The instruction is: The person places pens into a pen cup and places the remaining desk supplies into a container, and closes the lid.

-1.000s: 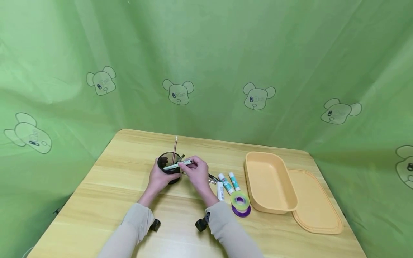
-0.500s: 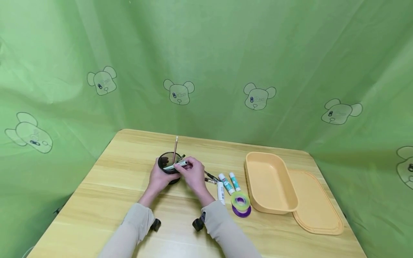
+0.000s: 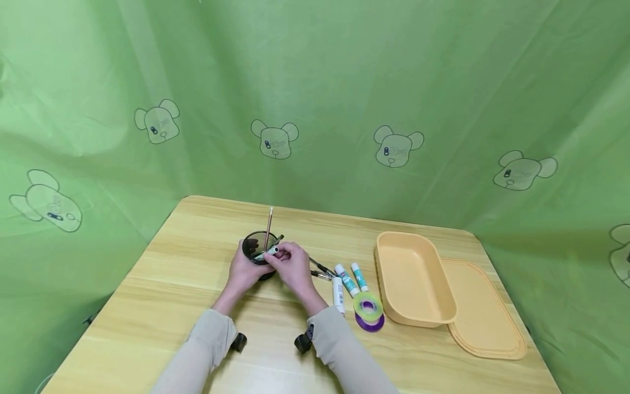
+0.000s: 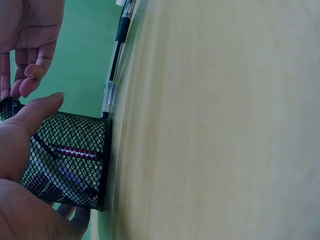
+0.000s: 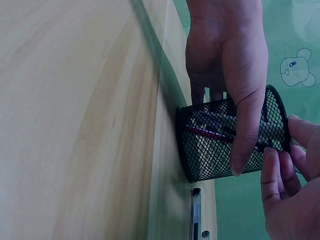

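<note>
My left hand (image 3: 244, 269) grips the side of a black wire-mesh pen cup (image 5: 215, 145), which stands upright on the table. In the cup, a brown pencil (image 3: 268, 230) sticks up well above the rim, and other slim items show through the mesh. At the rim my right hand (image 3: 294, 269) pinches a pale green marker (image 3: 268, 252) by its dark-tipped end; its other end is inside the cup. In the left wrist view, the left thumb (image 4: 37, 115) lies along the mesh near the rim. What the right fingertips hold is hidden there.
Right of the hands lie black pens (image 3: 322, 269), a white tube (image 3: 338, 295), two glue sticks (image 3: 346, 280) and a yellow tape roll (image 3: 367, 306) over a purple one (image 3: 370, 324). An orange box (image 3: 415, 279) stands beyond, partly over its lid (image 3: 484, 312).
My right hand has moved left toward the cup, and the pale green marker has slid deeper past the rim. The left hand and cup have stayed in place.
</note>
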{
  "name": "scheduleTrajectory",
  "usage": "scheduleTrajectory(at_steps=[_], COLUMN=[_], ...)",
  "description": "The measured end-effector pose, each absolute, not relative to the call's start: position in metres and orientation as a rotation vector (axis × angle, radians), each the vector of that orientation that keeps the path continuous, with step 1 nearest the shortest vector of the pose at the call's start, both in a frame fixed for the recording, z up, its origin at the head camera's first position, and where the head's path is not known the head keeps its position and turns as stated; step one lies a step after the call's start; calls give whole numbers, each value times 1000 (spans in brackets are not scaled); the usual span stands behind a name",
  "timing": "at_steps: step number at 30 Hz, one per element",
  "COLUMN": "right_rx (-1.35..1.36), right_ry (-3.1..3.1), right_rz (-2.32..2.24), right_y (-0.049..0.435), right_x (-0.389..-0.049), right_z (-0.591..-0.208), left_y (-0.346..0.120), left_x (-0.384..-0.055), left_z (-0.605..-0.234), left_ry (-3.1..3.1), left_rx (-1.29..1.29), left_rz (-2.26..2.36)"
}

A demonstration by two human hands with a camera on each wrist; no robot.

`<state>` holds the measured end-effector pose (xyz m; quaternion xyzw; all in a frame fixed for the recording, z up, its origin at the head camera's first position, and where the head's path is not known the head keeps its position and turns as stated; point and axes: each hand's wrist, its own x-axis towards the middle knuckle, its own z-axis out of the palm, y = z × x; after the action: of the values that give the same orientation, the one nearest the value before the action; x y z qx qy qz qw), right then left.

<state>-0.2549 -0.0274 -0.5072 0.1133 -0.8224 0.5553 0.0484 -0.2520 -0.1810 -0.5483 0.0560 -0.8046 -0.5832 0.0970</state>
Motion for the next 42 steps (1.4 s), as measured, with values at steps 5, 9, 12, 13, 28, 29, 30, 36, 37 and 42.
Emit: scheduleTrajectory(at_steps=[5,9,12,13,28,29,30,36,37,42], right_rx=[383,443,509,532,383,383,375,421,440,462], right_ry=[-2490,-2470,-2463,-2465,-2731,-2749,-2768,-2852,-2860,-2899], right_rz=[1733,1767,1788,1789,1552,1519,1491,1329,1301,1205], right_y=[-25,-20,-12,-8,62,63,64,60,59,57], right_x=[-254,-253,-251,-250,-260,-259,-259,-258,-258,-259], right_z=[-508,-506,-505,-505,-531,-533,-535,-542,-542,-542], left_y=[-180,-180,-180,-179,-180,-180,-181,-181,-180,-179], left_x=[-252,-252,-252,-252,-251,-252,-252,-252,-252,-251], left_z=[-547,-547,-548,-548,-546,-547,-547,-548,-547,-546], left_ry=[-2394,-2379,-2374,-2372,-2407,-2402,-2401,-2400,-2402,-2412], left_rx=[170,160,150,148,181,180,179,181,183,187], left_rz=[-1728,-1728,-1718,-1722,-1731,-1735,-1736,-1743,-1745,-1747])
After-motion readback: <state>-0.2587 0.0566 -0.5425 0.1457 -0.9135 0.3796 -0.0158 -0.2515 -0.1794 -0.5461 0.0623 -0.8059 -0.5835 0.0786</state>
